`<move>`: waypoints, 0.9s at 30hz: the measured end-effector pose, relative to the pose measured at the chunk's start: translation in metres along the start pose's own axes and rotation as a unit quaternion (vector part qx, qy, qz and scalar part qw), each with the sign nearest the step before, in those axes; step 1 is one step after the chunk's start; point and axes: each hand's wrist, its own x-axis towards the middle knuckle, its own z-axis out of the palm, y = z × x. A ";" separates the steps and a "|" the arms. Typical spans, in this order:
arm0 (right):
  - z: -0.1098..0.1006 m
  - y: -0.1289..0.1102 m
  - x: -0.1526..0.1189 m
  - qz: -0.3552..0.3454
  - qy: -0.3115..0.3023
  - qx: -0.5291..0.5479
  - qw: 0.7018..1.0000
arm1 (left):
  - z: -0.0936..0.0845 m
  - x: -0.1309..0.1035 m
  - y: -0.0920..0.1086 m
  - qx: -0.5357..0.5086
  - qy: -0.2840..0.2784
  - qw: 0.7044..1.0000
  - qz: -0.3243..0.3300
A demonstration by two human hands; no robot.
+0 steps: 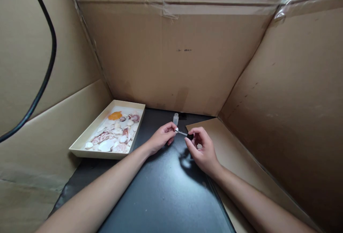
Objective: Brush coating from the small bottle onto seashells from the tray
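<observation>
My left hand (163, 138) is closed, its thumb and fingertips pinching a small white shell-like piece (176, 130). Facing it, my right hand (201, 147) grips the black cap of a thin clear-stemmed applicator (190, 137). The stem points left, with its tip at or very near the white piece; I cannot tell whether it is a brush or a dropper. Just behind the left fingertips stands a small translucent bottle (175, 119), upright and uncapped.
On the left, a cream tray (100, 154) holds several shells and an orange piece (115, 115). Cardboard walls (171, 65) enclose the dark table (160, 197) at the back and sides. A flat cardboard sheet (230, 150) lies at right. A black cable (50, 47) hangs upper left.
</observation>
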 end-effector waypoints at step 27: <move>0.000 0.000 0.000 0.016 -0.006 -0.001 1.000 | 0.000 0.001 0.000 -0.025 0.007 1.000 -0.017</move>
